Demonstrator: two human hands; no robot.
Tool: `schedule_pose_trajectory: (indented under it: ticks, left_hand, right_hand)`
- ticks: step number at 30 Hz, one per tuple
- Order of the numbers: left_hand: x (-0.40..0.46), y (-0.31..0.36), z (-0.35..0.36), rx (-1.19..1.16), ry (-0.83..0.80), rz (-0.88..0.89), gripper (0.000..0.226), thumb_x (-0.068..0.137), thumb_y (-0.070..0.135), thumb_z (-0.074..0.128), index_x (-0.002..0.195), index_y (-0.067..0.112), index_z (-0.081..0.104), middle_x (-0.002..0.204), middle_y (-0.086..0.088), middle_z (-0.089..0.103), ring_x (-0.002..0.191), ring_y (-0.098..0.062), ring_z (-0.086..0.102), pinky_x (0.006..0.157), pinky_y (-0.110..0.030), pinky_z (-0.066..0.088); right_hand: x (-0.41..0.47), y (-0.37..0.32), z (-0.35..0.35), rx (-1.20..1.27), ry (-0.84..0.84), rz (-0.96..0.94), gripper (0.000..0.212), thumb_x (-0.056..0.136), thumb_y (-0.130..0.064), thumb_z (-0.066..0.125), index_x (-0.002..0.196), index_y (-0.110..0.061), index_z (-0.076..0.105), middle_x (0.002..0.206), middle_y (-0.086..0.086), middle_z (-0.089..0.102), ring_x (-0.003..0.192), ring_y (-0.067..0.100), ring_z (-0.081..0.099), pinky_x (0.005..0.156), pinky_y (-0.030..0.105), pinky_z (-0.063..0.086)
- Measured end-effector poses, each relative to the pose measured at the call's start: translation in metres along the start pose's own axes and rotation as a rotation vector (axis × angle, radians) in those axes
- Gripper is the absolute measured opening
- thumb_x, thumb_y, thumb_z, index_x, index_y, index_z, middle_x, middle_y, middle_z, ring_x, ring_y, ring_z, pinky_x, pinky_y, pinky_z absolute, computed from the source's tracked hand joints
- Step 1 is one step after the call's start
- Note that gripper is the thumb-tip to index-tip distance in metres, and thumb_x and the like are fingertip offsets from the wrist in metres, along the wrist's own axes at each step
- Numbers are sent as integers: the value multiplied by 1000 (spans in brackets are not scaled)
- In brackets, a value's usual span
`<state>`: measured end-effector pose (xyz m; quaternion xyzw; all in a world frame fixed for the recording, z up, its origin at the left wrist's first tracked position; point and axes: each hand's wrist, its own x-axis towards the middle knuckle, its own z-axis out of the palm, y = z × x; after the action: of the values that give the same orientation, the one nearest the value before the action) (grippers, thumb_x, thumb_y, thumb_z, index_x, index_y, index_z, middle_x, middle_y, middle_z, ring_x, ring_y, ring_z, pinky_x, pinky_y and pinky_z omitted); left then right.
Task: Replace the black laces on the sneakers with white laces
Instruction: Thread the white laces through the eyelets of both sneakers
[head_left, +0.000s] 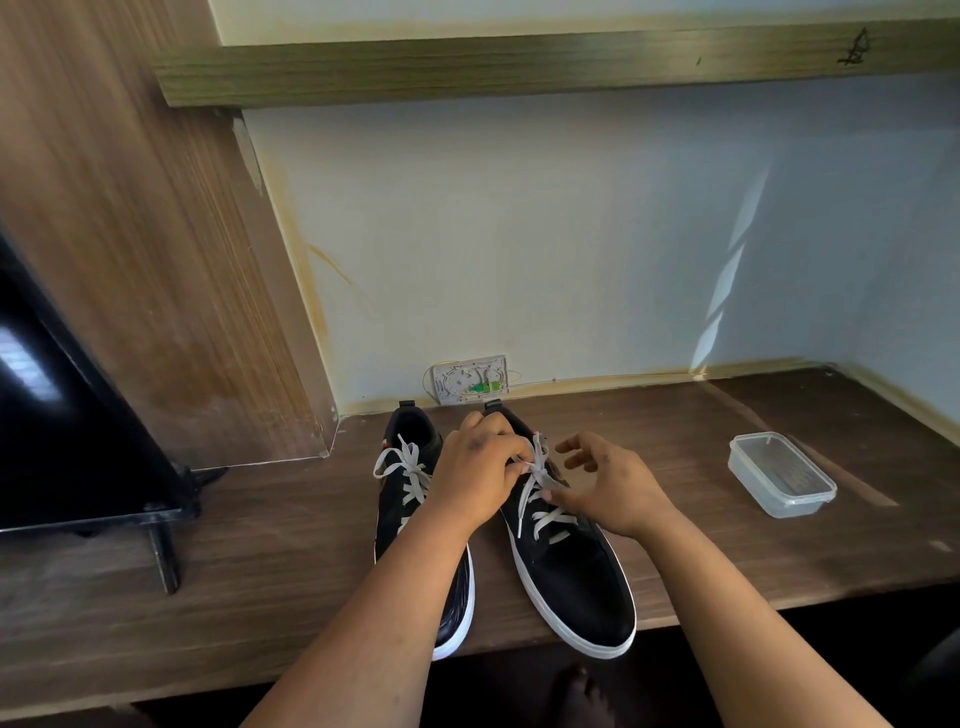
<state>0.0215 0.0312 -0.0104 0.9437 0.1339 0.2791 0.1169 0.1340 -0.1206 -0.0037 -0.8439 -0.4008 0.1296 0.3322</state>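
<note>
The left hand (480, 467) is pinching the white lace (537, 470) of the sneaker (571, 571) beneath both hands, while the right hand (610, 486) is hovering just beside it with fingers spread, gripping nothing.

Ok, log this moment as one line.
stage: tying | right sneaker | left hand pinching white lace | right hand open | left sneaker tied

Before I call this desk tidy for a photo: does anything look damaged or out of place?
Yes. The white wall box behind the sneakers has no cover, its thin wires looping out. Yellowish stains run down the wall's left edge. Both sneakers' toes overhang the desk edge.
</note>
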Motion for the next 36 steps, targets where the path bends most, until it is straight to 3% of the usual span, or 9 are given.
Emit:
schedule_pose_trajectory:
  ticks: [3,7,16,25,31,36]
  left_hand:
    - [0,0,1,10,-17,5,5,83,24,72,87,27,72,94,7,58,89,-15,45,75,-33,43]
    - [0,-1,2,14,-17,2,5,86,25,68,90,24,70,96,7,57,91,-15,44,75,-33,43]
    - [-2,1,3,102,-61,5,12,94,21,54,101,17,64,105,1,57,96,-21,45,75,-39,45]
    - [2,-4,-5,108,-141,19,13,94,30,56,99,23,65,112,4,52,102,-19,41,85,-37,42]
    - [1,-6,-10,173,-130,19,9,94,26,55,95,24,63,110,6,47,101,-17,39,80,-31,35]
    - [0,-4,-11,186,-213,-27,11,96,28,51,99,26,61,113,6,44,104,-18,37,82,-31,34]
  right_hand:
    - [2,3,5,50,134,-100,23,78,-37,78,95,-24,69,85,-13,68,85,1,61,68,14,42]
    - [4,6,24,-25,198,-263,11,83,-34,72,93,-30,71,83,-17,67,86,10,59,74,29,49]
    - [6,4,33,-81,273,-208,6,89,-36,64,92,-32,65,90,-17,65,94,15,52,79,39,48]
    - [6,3,21,-58,273,-121,21,82,-34,71,100,-31,62,80,-16,66,95,11,48,79,33,46]
    - [3,-4,18,-243,242,-70,22,88,-24,61,104,-30,47,87,-10,63,102,16,45,82,34,35]
    - [4,-7,22,-405,177,-26,20,91,-20,53,109,-27,55,100,-8,62,108,19,42,89,37,36]
